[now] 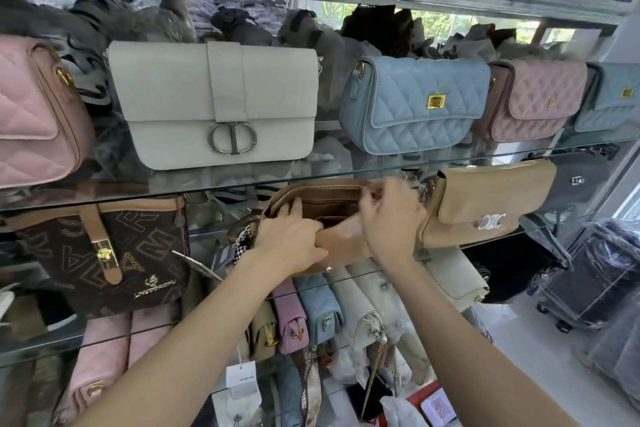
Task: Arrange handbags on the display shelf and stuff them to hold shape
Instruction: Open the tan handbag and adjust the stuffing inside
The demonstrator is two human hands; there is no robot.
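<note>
A tan brown handbag [322, 198] sits open on the middle glass shelf [138, 194], its zipped mouth facing me. My left hand [291, 239] grips the bag's front wall, fingers curled over the rim and reaching inside. My right hand [391, 215] pinches the right end of the opening, by the zip. The bag's inside looks brown; I cannot tell whether stuffing is in it. A beige flap bag [485, 204] with a silver clasp stands touching it on the right.
On the upper shelf stand a white flap bag [221, 104], a blue quilted bag [415, 104], and pink bags [533, 100]. A dark brown lettered bag [104, 253] stands left of my hands. Several small bags [311, 315] fill the lower shelf. A wheeled rack [588, 288] stands right.
</note>
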